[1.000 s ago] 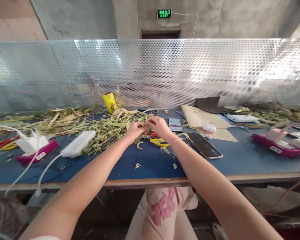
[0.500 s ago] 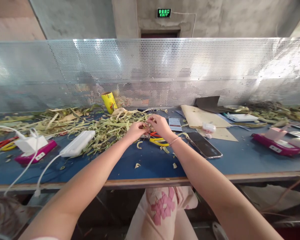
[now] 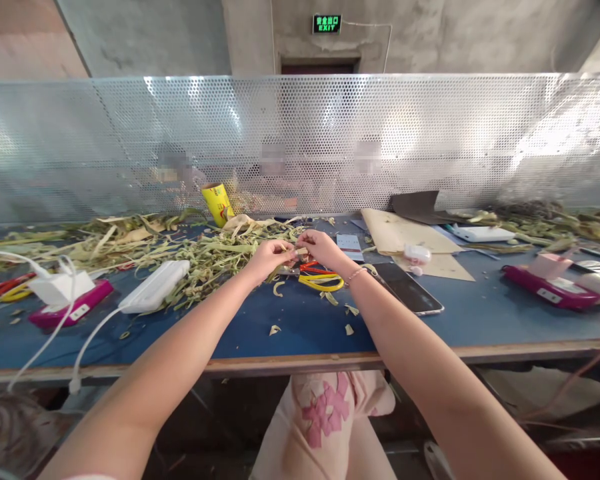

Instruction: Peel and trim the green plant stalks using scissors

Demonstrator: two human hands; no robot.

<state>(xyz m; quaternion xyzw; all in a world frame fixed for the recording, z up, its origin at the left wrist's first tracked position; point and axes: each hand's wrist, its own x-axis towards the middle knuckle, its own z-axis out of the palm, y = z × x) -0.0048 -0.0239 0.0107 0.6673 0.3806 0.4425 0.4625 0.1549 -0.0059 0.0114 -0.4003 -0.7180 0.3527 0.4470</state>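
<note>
My left hand (image 3: 271, 259) and my right hand (image 3: 322, 249) meet above the middle of the blue table, fingertips pinched close together. Between them is a small tan piece (image 3: 302, 251), perhaps a bit of dried plant; its exact kind is too small to tell. Just below my right hand lies a hand tool with red and yellow handles (image 3: 325, 283), its head hidden under the fingers. Left of my hands spreads a heap of dried greenish stems and leaves (image 3: 217, 257). Pale scraps (image 3: 275, 330) are scattered in front.
A white power bank (image 3: 155, 287) and a magenta power strip (image 3: 73, 303) with cables lie left. To the right are a phone (image 3: 410, 290), brown paper (image 3: 405, 233) and another magenta strip (image 3: 555, 290). A yellow tube (image 3: 217, 203) stands before the perforated metal screen (image 3: 320, 133).
My hands have shifted slightly apart, and the tan piece between the fingertips shows more. My right wrist has moved right, exposing more of the yellow handles.
</note>
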